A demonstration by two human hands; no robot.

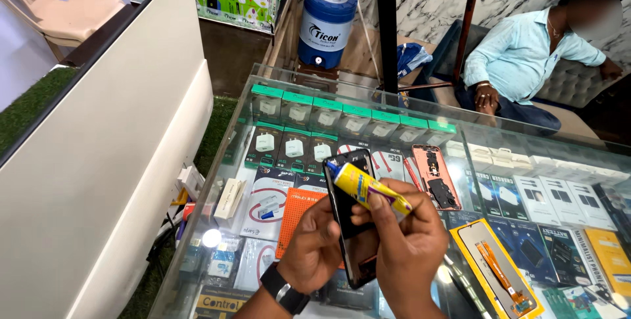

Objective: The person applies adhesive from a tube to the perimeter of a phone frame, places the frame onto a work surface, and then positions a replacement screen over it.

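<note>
Glass counter (pixel 526 141) underlies left hand (pixel 315 247) gripping phone (pixel 351 220), right hand (pixel 407 240) pinching glue tube (pixel 368 187).

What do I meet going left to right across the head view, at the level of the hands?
White counter panel → orange dotted mat → left hand → black phone → right hand with the yellow glue tube → yellow-backed phone screen part → yellow box.

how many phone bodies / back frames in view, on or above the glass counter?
2. A black phone held upright in the left hand, with the right hand squeezing a yellow glue tube over it; a pink back frame on the glass counter. Others may be hidden.
</note>
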